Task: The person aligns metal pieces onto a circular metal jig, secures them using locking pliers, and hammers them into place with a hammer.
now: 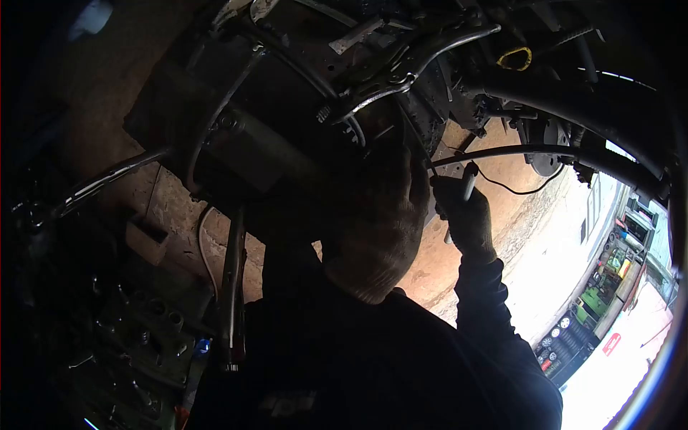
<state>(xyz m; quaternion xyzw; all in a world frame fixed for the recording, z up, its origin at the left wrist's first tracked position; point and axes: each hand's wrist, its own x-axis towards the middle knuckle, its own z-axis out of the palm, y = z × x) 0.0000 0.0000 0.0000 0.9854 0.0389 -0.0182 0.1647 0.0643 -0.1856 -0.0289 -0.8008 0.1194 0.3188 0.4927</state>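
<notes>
My right hand point(464, 215), in a dark glove, is closed around a pale, rod-like handle point(469, 183) right of centre. A curved dark hose or bar point(509, 151) passes just above it. My left hand point(380, 236), also gloved, is larger and nearer the camera, with its back showing. Its fingers point up into shadow among dark metal parts, so their grip is hidden. Above it is a shiny, curved metal piece point(401, 82) resembling plier handles. A thin black wire point(512, 190) loops to the right of my right hand.
Dark metal bars point(111, 183) and machine parts surround the hands. A yellow ring point(514, 59) is at the upper right. Greasy parts point(143, 337) fill the lower left. Beyond a brownish floor point(516, 226), wheels point(559, 337) stand near shelving at the far right.
</notes>
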